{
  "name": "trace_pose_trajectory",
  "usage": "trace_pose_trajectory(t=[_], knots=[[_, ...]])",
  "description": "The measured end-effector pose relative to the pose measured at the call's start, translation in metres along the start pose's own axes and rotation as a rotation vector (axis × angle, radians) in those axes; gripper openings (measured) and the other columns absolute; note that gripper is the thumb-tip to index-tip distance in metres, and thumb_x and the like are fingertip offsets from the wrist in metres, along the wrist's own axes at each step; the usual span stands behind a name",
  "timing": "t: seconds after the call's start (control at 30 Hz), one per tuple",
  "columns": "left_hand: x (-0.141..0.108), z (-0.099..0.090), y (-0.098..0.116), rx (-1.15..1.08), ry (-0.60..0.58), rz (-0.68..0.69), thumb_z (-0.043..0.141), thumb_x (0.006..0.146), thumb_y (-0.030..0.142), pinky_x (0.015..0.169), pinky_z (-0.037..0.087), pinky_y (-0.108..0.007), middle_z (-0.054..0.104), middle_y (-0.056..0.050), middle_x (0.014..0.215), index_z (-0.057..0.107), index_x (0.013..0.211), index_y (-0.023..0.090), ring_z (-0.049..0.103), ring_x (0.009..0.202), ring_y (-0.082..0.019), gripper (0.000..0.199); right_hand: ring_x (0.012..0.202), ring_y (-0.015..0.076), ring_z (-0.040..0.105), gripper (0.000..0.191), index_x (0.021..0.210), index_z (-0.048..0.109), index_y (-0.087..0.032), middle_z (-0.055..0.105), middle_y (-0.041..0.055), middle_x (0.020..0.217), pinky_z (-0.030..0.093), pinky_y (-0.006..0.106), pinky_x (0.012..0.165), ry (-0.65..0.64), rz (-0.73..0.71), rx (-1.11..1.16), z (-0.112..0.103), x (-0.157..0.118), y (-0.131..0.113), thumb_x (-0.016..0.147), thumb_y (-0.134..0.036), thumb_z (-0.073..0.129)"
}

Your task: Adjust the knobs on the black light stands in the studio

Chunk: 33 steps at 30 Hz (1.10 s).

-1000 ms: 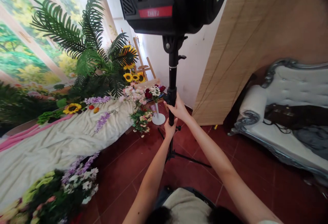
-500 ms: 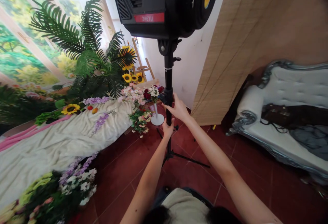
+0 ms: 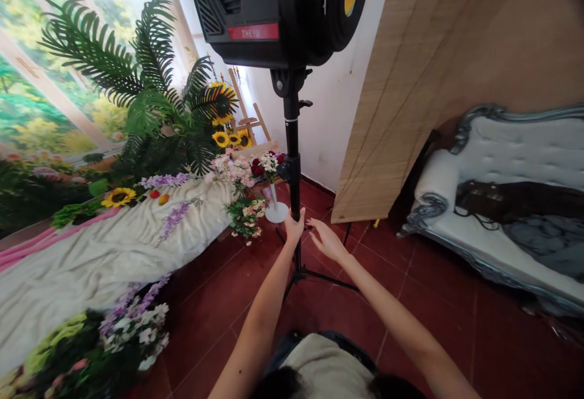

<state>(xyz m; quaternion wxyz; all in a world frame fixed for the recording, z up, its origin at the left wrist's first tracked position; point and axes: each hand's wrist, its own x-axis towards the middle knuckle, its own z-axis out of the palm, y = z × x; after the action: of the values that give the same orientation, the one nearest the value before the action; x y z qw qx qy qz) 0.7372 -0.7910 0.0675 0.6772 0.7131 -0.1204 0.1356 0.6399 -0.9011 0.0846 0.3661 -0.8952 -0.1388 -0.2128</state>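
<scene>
In the head view, a black studio light (image 3: 255, 10) with a red "ZHEYU" label is borne at the top of a black light stand (image 3: 292, 131), which is set in the middle of the view on spread tripod legs (image 3: 328, 279) over a red tiled floor (image 3: 433, 326). The lower pole is gripped by the left hand (image 3: 294, 227), its fingers wrapped around the tube. The right hand (image 3: 329, 242) is held just to the right of the pole, fingers bent and slightly apart, with the tips at a small dark knob (image 3: 308, 227); whether the knob is pinched cannot be told.

Part of the white wall (image 3: 335, 104) is hidden by the lamp. Just beyond the pole, to its left, a white round-based stand (image 3: 276, 213) is seen near dark red and white flowers (image 3: 268, 163) and pink blossoms (image 3: 235, 168). Farther back, a wooden easel (image 3: 247, 123) is partly covered by sunflowers (image 3: 221, 139) and palm fronds (image 3: 146, 113). On the left, a surface is draped with rumpled white cloth (image 3: 137, 247), on which purple flowers (image 3: 176, 219) and a red fruit (image 3: 155, 194) are laid; white flowers (image 3: 148, 332) are massed at its near edge.

To the right, a woven blind (image 3: 365, 143) is hung between the lamp and a tufted white sofa (image 3: 506, 149), well apart from the hands, on which a brown bag (image 3: 497, 198) and grey fabric (image 3: 542, 244) are piled.
</scene>
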Motion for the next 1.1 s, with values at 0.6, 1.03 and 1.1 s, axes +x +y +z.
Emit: trace_pose_trajectory(t=[0.6, 1.03, 1.1], knots=[[-0.002, -0.001, 0.010, 0.005, 0.010, -0.041, 0.058, 0.074, 0.056, 0.059, 0.040, -0.024, 0.052, 0.000, 0.064, 0.055, 0.072, 0.017, 0.048, 0.058, -0.012, 0.038, 0.034, 0.0044, 0.037, 0.012, 0.074, 0.052, -0.014, 0.054, -0.0011, 0.051, 0.037, 0.017, 0.040, -0.132, 1.057, 0.736, 0.023, 0.057, 0.028, 0.085, -0.016, 0.047], [0.000, 0.001, 0.006, -0.013, 0.000, -0.063, 0.057, 0.072, 0.059, 0.057, 0.039, -0.023, 0.049, 0.001, 0.061, 0.054, 0.070, 0.017, 0.046, 0.056, -0.011, 0.042, 0.107, 0.0213, 0.055, 0.038, 0.116, 0.053, -0.023, 0.060, 0.0070, 0.114, 0.047, 0.034, 0.084, -0.009, 0.307, -0.135, 0.009, 0.003, 0.009, 0.090, -0.048, 0.040], [0.000, 0.002, 0.005, -0.005, 0.008, -0.076, 0.057, 0.072, 0.059, 0.056, 0.039, -0.023, 0.048, 0.001, 0.061, 0.052, 0.070, 0.017, 0.045, 0.056, -0.011, 0.042, 0.108, 0.0219, 0.054, 0.040, 0.116, 0.054, -0.022, 0.060, 0.0080, 0.114, 0.047, 0.034, 0.084, -0.008, 0.285, -0.188, 0.008, 0.005, 0.011, 0.090, -0.049, 0.039]])
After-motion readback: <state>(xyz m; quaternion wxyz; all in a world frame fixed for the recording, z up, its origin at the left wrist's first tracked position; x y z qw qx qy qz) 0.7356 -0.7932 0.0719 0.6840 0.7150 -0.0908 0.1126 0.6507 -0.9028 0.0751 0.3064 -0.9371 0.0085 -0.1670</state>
